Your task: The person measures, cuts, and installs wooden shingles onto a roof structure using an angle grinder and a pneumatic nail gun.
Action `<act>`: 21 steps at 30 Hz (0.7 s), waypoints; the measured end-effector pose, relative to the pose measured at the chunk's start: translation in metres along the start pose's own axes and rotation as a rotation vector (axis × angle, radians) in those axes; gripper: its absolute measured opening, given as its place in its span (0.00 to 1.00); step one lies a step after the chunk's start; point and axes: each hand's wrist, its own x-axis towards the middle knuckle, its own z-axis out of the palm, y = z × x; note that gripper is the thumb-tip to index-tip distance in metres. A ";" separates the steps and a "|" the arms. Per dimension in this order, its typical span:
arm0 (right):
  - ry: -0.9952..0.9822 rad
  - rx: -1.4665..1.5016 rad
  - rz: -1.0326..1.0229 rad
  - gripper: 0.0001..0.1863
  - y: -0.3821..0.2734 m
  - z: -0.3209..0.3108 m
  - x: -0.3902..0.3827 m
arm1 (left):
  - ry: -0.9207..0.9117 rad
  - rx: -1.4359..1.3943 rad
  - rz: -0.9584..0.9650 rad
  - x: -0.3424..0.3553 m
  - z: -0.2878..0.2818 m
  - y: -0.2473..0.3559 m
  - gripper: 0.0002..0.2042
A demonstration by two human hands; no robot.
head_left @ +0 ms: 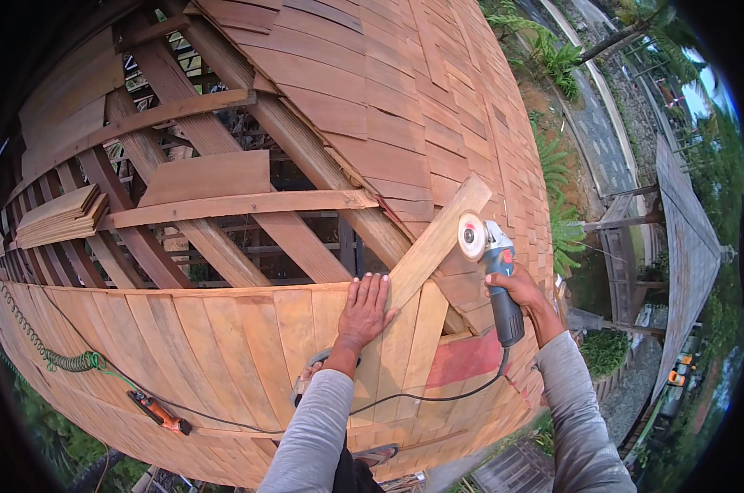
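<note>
My right hand (520,296) is wrapped round the body of a blue and black angle grinder (506,316). Its pale round disc (471,235) stands beside the far end of a light wooden board (439,237), which lies slantwise over the roof. Whether the disc touches the board I cannot tell. My left hand (365,311) lies flat, fingers stretched out, on the wooden shingles (294,320) at their top edge, with its thumb side against the board's lower end. From the grinder a black cord (421,398) runs left, passing behind my left forearm.
Open rafters (216,238) with gaps and cross battens (249,204) lie up left; stacked shingles (60,215) rest there. An orange nail gun (160,412) with a green coiled hose (55,359) lies lower left. A red sheet (462,359) shows at the right corner. Ground drops away beyond the right edge.
</note>
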 end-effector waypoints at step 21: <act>-0.003 -0.028 -0.045 0.19 -0.022 -0.003 0.010 | 0.006 -0.019 0.000 -0.002 0.002 -0.001 0.40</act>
